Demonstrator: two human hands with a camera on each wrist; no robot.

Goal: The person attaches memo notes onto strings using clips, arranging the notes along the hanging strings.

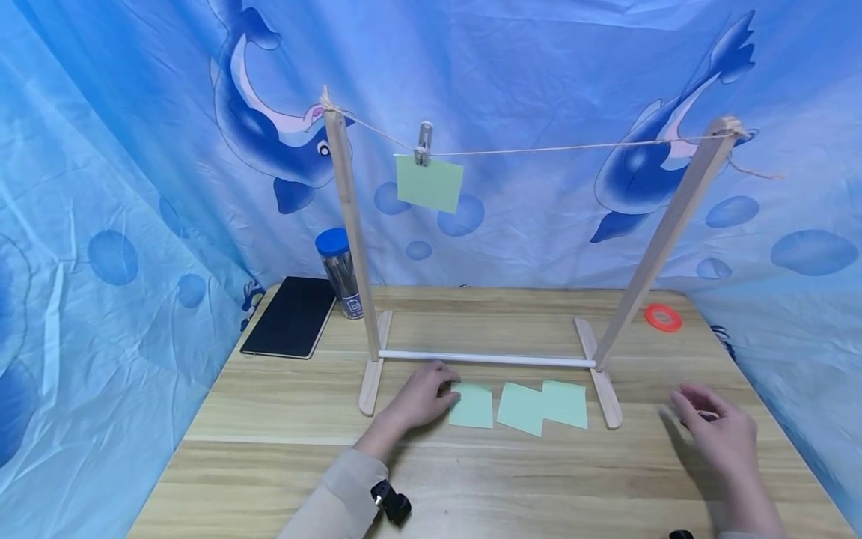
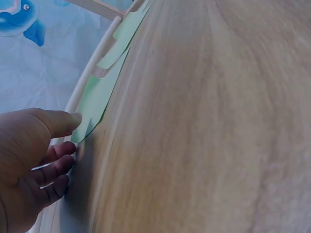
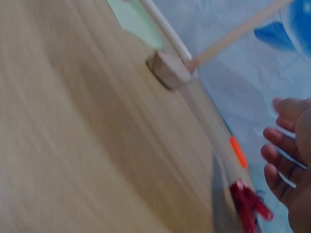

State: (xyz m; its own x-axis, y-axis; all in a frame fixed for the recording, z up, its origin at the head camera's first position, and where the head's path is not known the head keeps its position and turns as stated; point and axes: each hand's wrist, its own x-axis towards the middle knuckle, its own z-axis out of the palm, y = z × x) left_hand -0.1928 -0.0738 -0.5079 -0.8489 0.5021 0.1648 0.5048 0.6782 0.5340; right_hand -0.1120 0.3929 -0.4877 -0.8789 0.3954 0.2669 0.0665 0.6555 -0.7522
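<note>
My left hand [image 1: 423, 393] rests at the left edge of a light green paper note [image 1: 471, 406] on the table. In the left wrist view its thumb overlaps the near end of that note [image 2: 95, 104], the other fingers loosely bent. Two more green notes, a middle one [image 1: 521, 409] and a right one [image 1: 566, 404], lie in a row beside it. Off to the right, my right hand [image 1: 720, 430] is raised over the table, fingers loosely curved, nothing visible in its grip. Red clips [image 3: 247, 204] lie beyond it in the right wrist view, mostly hidden behind the hand in the head view.
A wooden stand with left post [image 1: 352, 232] and right post [image 1: 663, 239] carries a string [image 1: 539, 150]. One green note [image 1: 431, 184] hangs there from a metal clip [image 1: 423, 144]. Behind are a black notebook [image 1: 289, 318], a blue-lidded jar [image 1: 342, 273] and orange tape [image 1: 663, 318].
</note>
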